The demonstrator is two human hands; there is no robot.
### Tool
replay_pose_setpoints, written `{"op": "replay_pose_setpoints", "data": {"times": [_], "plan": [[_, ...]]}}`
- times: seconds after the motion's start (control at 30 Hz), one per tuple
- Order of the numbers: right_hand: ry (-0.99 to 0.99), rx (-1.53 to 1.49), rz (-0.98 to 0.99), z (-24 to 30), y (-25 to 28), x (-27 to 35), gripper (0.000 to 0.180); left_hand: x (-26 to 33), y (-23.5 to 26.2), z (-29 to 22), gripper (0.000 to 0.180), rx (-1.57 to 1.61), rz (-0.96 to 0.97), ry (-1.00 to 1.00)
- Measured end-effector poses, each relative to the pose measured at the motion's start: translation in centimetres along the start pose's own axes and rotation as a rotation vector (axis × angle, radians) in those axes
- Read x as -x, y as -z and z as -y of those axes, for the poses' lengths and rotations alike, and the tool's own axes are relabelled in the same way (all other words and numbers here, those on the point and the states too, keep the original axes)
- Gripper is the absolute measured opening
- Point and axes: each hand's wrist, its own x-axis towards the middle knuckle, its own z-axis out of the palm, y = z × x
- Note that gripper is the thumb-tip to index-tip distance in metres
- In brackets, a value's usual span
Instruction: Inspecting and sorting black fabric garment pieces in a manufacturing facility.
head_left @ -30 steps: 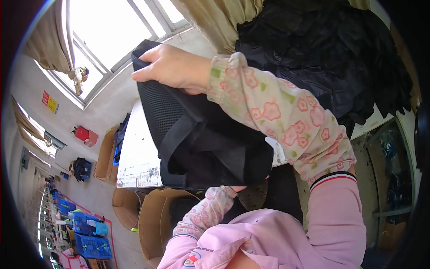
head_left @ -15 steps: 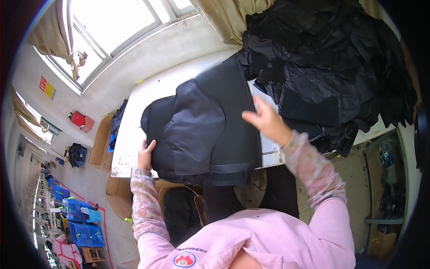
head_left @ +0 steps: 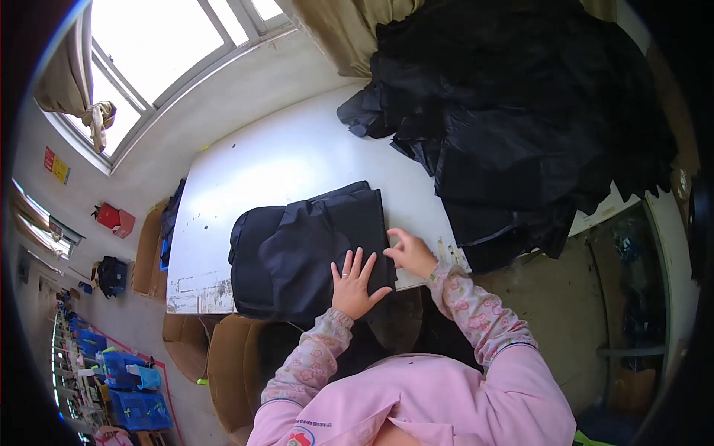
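A folded black fabric piece [head_left: 297, 245], with a smoother panel over its middle, lies near the front edge of the white table. My left hand [head_left: 355, 288] rests flat on its lower right part, fingers spread, a ring on one finger. At the piece's right edge is my right hand [head_left: 411, 253]; its index finger and thumb curve apart, their tips close beside the edge. Nothing shows between them, and its other fingers are partly hidden. Whether the tips touch the cloth I cannot tell.
A large heap of black fabric pieces [head_left: 520, 111] covers the table's right side and hangs over its front edge. The white table [head_left: 223, 178] stands against the window wall. Cardboard boxes [head_left: 236, 372] stand below its front edge. Blue crates [head_left: 139, 390] line the floor at left.
My left hand has gone from the piece's left edge onto its lower right part. My right hand has come down beside the right edge. The fabric now lies more compact, its far part folded down.
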Motion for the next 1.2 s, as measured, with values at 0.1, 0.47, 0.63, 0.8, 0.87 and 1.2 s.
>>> {"op": "replay_pose_setpoints", "data": {"times": [0.1,0.47,0.63,0.8,0.87,1.2], "plan": [[0.328,0.711,-0.484,-1.3,9.0,0.3,0.058,0.0,0.3,-0.6,0.083,-0.057,-0.014,0.053],[0.386,1.002,-0.682,-1.8,19.8,1.7,0.012,-0.3,0.7,-0.1,0.079,-0.035,-0.054,0.056],[0.844,1.104,-0.73,12.1,20.1,8.1,0.01,-4.5,6.5,-0.6,0.084,0.491,-0.23,-0.095],[1.093,1.168,-0.559,21.6,19.4,11.6,0.009,-10.3,14.8,-2.7,0.086,0.668,-0.394,-0.318],[1.125,1.15,-0.494,23.5,19.2,12.4,0.01,-11.5,17.8,-4.2,0.083,0.689,-0.334,-0.44],[1.008,0.598,-0.874,19.9,12.0,10.7,0.046,-10.4,16.5,-9.2,0.031,1.619,-0.188,-0.156]]}}
